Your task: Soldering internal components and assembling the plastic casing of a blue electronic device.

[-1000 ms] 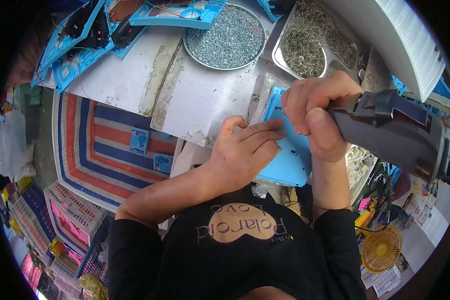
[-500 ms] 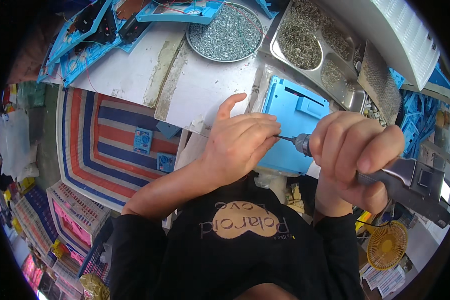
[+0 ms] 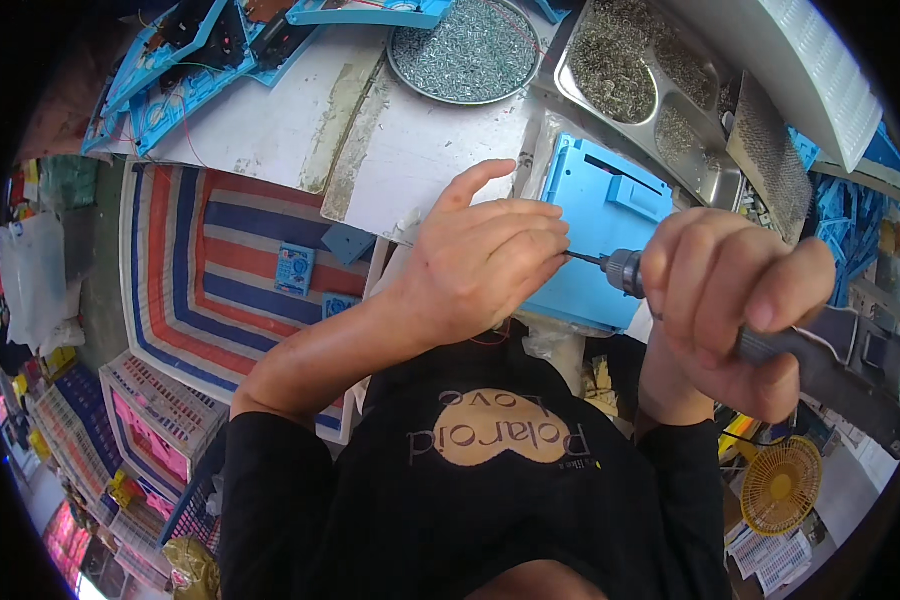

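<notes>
My right hand (image 3: 735,300) is wrapped round a dark electric screwdriver (image 3: 625,272), its thin bit pointing left. The bit's tip meets the fingertips of my left hand (image 3: 485,260). Those fingers are pressed together in a pinch, with the little finger raised; whatever they hold at the tip is hidden. Under and beyond both hands lies a flat light-blue plastic casing (image 3: 590,285), with a slot and a raised block on its far part. My left fingers are over its left edge, and the tool crosses above it.
A round metal dish (image 3: 460,101) of small silver screws stands at the back. Right of it is a divided steel tray (image 3: 715,190) with small metal parts. Wired blue shells (image 3: 195,105) are piled far left. A striped cloth-lined bin (image 3: 240,290) sits left; a yellow fan (image 3: 780,485) lower right.
The whole view has shifted slightly, so the bench things sit further right and higher. Both hands keep nearly the same pose, with the bit still at my left fingertips.
</notes>
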Motion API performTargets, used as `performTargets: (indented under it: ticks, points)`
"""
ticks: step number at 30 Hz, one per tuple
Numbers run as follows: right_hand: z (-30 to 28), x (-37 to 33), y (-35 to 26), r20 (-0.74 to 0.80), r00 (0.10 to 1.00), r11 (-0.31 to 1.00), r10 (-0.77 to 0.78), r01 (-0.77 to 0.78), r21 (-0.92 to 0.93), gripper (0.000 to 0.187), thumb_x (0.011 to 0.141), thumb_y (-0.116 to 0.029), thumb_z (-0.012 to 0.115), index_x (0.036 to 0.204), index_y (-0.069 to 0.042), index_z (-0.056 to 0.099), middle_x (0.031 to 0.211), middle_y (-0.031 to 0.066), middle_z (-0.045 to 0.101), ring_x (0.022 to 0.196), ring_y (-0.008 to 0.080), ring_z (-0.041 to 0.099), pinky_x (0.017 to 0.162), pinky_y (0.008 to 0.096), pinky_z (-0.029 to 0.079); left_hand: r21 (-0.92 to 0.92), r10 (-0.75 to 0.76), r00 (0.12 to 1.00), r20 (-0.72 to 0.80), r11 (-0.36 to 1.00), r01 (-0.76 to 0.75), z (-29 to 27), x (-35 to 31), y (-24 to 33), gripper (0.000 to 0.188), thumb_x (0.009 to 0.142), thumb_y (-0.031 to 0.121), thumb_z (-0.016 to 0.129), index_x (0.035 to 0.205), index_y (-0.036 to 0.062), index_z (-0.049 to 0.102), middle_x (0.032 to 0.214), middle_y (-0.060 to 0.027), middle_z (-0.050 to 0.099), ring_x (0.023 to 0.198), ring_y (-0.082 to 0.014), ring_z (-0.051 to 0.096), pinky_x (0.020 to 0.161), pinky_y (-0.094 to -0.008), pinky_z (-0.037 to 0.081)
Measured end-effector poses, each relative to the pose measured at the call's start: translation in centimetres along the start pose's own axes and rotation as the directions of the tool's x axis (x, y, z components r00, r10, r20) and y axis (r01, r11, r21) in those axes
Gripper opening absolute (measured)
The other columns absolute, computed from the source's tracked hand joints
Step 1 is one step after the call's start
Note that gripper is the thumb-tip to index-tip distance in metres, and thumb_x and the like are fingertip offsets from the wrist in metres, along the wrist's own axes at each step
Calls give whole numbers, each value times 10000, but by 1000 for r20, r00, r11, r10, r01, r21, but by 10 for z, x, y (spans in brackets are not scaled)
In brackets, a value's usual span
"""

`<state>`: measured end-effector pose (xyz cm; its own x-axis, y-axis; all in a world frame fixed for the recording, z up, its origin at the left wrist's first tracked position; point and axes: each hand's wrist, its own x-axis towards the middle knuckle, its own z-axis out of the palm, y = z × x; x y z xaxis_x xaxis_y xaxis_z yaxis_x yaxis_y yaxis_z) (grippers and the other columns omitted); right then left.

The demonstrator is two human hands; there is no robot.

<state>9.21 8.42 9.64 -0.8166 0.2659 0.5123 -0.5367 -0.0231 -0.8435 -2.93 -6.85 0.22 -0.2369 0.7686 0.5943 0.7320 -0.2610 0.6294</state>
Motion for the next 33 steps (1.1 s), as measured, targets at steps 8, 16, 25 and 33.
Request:
performTargets:
  ticks: [8, 16, 25, 33]
  points:
    - [11, -11, 10, -98, 989, 994, 114, -113, 16, 284, 923, -341, 664, 995, -111, 514, 559, -41, 508, 451, 107, 495, 498, 283, 423, 48, -148, 984, 100, 988, 144, -29, 31, -59, 214, 831, 123, 743, 1040, 81, 731, 881, -69, 713, 813, -279, 689, 764, -380, 525]
    - [33, -12, 17, -132, 945, 940, 300, -317, -129, 289, 895, -301, 719, 920, -96, 516, 571, -1, 529, 477, 155, 519, 567, 345, 467, 595, -432, 896, 101, 749, 294, -5, 60, -121, 137, 845, 102, 611, 933, 44, 698, 854, -189, 714, 806, -377, 714, 688, -481, 571]
    - [28, -11, 28, 20, 973, 959, 231, -224, -175, 227, 877, -179, 708, 888, -54, 518, 632, 47, 558, 542, 173, 551, 605, 346, 491, 525, -346, 938, -24, 794, 306, -2, 56, -118, 204, 919, 228, 581, 846, 62, 676, 830, -151, 708, 768, -355, 705, 652, -474, 567]
    - [36, -12, 13, -152, 934, 931, 325, -344, -125, 345, 899, -364, 727, 941, -96, 515, 559, -21, 506, 466, 141, 504, 559, 333, 457, 233, -330, 944, 4, 918, 320, -17, 31, -74, 244, 913, 292, 639, 811, 71, 611, 792, -105, 645, 749, -350, 639, 628, -453, 501]
